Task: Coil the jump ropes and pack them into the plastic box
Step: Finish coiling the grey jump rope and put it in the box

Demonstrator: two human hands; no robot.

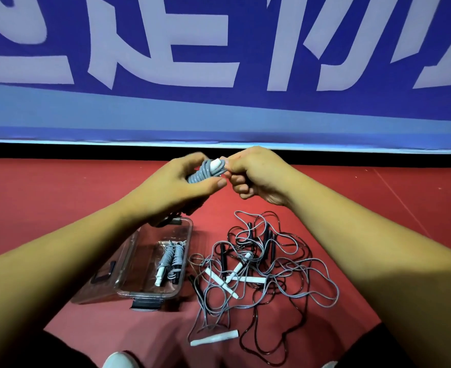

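A grey jump rope (202, 173) is wound into a tight coil around its white handles, raised in front of me. My left hand (177, 185) grips the coil from the left. My right hand (256, 176) pinches the rope's end at the coil's top, beside a white handle tip. Below on the red floor stands an open clear plastic box (136, 269) with two coiled ropes (172, 258) inside. To its right lies a tangled pile of loose ropes (256, 266), grey and dark, with white and black handles.
A white handle (215, 338) lies near my legs at the bottom. The box's lid (107, 274) lies open to the left, with a black latch (146, 305) at the box's front. A blue banner wall (219, 75) stands beyond the red floor.
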